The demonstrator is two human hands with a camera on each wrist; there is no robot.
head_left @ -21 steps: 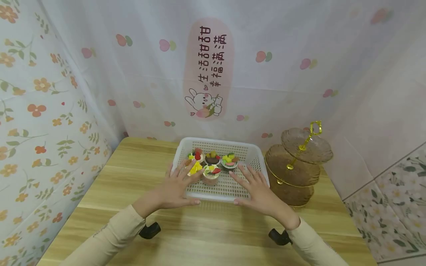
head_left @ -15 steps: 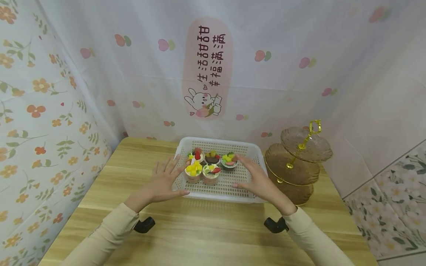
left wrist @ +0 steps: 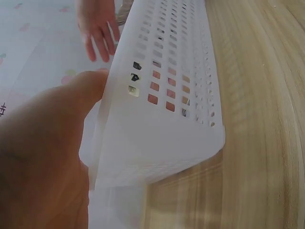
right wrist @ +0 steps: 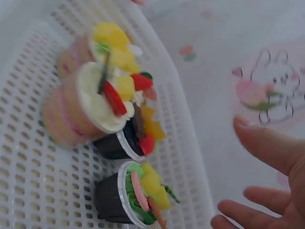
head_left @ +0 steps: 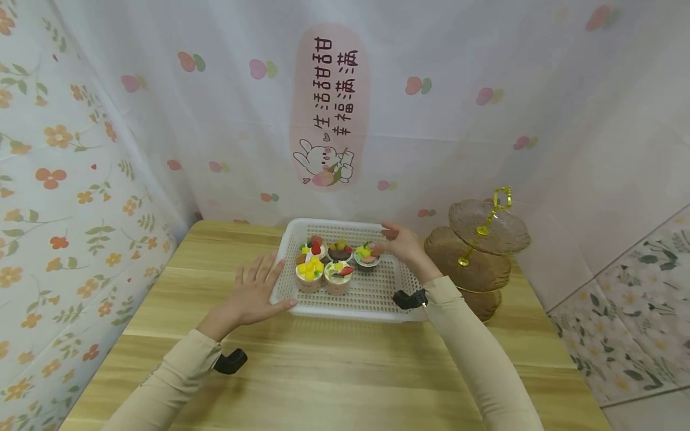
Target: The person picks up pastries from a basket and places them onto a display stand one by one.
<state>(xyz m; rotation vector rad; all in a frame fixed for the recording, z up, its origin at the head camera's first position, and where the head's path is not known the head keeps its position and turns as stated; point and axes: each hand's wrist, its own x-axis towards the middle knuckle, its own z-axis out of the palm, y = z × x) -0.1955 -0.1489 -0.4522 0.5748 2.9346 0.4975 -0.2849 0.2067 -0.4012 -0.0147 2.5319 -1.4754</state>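
Left hand (head_left: 257, 293) flat on the table (head_left: 334, 359), fingers straight, thumb against the near left corner of the white basket (head_left: 372, 302), gripping nothing. Right hand (head_left: 398, 242) over the basket's back right part, fingers loosely spread, empty, just beside the dark cup cake with green topping (head_left: 366, 257). Four more cup cakes (head_left: 323, 269) to its left in the basket; tiered stand (head_left: 480, 251) to the right.

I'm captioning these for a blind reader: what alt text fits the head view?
A person's right hand reaches over a white basket toward the cupcakes inside, while the left hand rests open against the basket's left edge. A tiered stand sits to the right on the wooden table.
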